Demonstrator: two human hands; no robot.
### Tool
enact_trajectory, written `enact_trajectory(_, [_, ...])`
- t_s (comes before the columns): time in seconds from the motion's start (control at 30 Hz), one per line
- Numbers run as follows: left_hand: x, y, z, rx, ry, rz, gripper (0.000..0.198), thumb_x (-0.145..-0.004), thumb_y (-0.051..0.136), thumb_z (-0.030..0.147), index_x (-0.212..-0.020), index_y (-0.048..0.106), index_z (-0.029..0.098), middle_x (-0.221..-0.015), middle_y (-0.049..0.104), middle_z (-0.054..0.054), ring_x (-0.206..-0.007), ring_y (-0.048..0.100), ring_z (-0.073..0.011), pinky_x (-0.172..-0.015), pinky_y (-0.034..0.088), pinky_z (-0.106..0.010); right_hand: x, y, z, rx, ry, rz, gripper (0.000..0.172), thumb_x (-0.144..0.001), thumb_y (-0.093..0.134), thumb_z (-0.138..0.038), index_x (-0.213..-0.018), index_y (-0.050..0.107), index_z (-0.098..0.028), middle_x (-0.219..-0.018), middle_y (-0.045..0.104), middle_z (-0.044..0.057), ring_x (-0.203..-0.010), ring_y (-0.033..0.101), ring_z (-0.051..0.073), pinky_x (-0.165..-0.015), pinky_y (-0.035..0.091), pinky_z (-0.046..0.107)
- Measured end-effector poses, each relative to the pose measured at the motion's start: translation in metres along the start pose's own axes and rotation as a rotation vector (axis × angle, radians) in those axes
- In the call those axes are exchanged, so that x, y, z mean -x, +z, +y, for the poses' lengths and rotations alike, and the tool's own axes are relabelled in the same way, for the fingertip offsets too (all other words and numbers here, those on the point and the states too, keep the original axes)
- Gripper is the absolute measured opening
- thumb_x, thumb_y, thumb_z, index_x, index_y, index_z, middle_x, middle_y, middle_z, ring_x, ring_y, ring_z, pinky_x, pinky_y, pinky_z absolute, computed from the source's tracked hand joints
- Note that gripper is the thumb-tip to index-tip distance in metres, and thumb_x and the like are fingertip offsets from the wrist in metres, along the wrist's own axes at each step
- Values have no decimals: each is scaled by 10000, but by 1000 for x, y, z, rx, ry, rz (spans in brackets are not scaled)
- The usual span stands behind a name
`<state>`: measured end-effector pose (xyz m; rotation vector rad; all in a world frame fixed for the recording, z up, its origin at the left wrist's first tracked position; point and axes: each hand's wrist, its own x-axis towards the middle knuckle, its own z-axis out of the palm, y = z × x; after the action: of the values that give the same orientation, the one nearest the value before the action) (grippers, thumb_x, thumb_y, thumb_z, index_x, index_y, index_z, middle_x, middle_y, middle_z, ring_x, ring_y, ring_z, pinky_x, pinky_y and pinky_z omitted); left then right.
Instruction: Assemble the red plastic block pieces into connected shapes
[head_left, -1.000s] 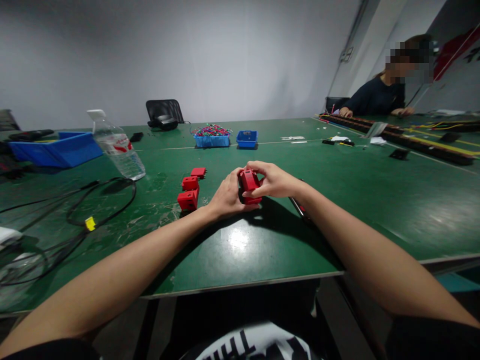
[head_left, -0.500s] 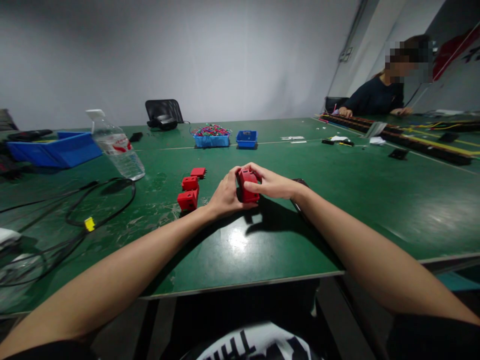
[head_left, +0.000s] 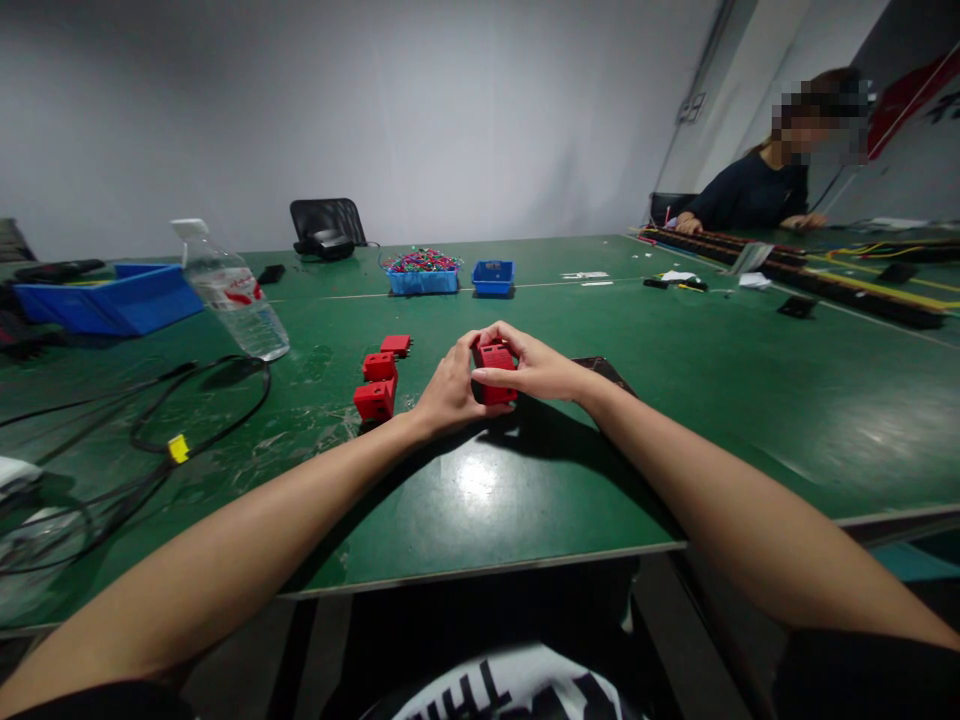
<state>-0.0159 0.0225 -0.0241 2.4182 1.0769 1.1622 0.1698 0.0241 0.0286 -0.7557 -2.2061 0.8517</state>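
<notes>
Both hands are together above the table near its front edge, closed around a red plastic power adapter (head_left: 498, 357) with small slots in its upper face. My left hand (head_left: 448, 388) grips its left side, thumb along the bottom. My right hand (head_left: 538, 368) wraps the top and right side, with the thumb lying across the front. The fingers hide part of the adapter. Left of my hands stand three similar red pieces: a near adapter (head_left: 374, 401), a middle adapter (head_left: 379, 366) and a far adapter (head_left: 396, 344) with metal pins pointing right.
A dark flat object (head_left: 604, 371) lies behind my right wrist. Further back are a blue bin of colourful small parts (head_left: 424, 284) and a smaller blue bin (head_left: 493, 287). A tilted water bottle (head_left: 238, 300) and black cables (head_left: 259, 400) are left. Another person (head_left: 757, 195) sits far right.
My right thumb has shifted left across the front of the adapter, and the adapter has turned slightly. My right wrist has moved a little, showing more of the dark flat object.
</notes>
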Motion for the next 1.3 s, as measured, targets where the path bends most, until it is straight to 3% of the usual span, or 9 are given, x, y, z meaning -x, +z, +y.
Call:
enact_trajectory(0.13, [0,0,-1,-2,26,18,1079,-591,882,476,-1439,287,173,-1463,439,-209,-1352,488,-372,-1136,399,-556,-1,4,4,-169,50,75,427,-831,689,-443,-1078,422,-220,-1000,548,3,-855,565,139,-799,504,312])
enact_trajectory(0.37, [0,-2,0,30,83,35,1039,-623,878,413,-1457,295,203,-1511,415,-209,-1376,476,-370,-1134,402,-557,-1,10,6,-351,225,76,816,-753,794,-395,-1365,280,-230,-1051,633,37,-971,650,190,-904,549,385])
enact_trajectory(0.53, [0,-1,1,43,102,38,1050,-620,886,389,-1470,291,228,-1542,387,-199,-1420,435,-359,-1161,383,-546,-3,15,6,-411,222,119,706,-715,816,-390,-1275,428,-205,-1110,627,56,-1002,639,192,-913,548,367])
enact_trajectory(0.73, [-2,-1,1,171,35,22,1119,-544,913,461,-1460,317,219,-1531,384,-196,-1431,404,-373,-1181,347,-553,-2,19,3,-329,237,168,637,-725,812,-389,-1228,472,-197,-1084,648,50,-977,648,188,-919,547,382])
enact_trajectory(0.83, [-4,-1,0,489,-80,-34,964,-731,665,729,-1461,298,218,-1459,477,-181,-1337,524,-332,-1114,431,-526,-2,19,4,-353,258,195,624,-714,817,-388,-1201,474,-201,-1111,657,59,-991,654,185,-926,548,379])
enact_trajectory(0.9, [-6,-1,0,691,-215,-45,824,-865,383,787,-1465,273,233,-1394,545,-160,-1258,598,-294,-1054,486,-504,-3,18,6,-393,274,169,647,-696,825,-378,-1203,461,-211,-1096,665,55,-967,662,183,-900,558,377])
enact_trajectory(0.93, [-7,-2,0,742,-275,-33,796,-882,351,779,-1460,276,237,-1369,567,-151,-1235,614,-285,-1037,498,-494,-3,17,7,-402,268,150,671,-677,835,-366,-1209,454,-215,-1093,666,54,-959,664,183,-887,562,375])
enact_trajectory(1.1, [-10,-6,6,737,-345,-66,897,-699,743,643,-1386,384,192,-1274,622,-140,-1165,633,-302,-991,519,-456,-1,17,4,-289,94,41,824,-574,899,-315,-1249,434,-225,-1178,643,70,-1035,652,193,-935,540,368])
enact_trajectory(1.3, [-11,-9,15,722,-367,-138,652,-704,735,585,-1139,548,138,-1064,669,-102,-1020,658,-266,-913,536,-404,1,21,2,-138,86,66,809,-590,899,-378,-1238,438,-232,-1114,649,42,-981,649,189,-890,540,356])
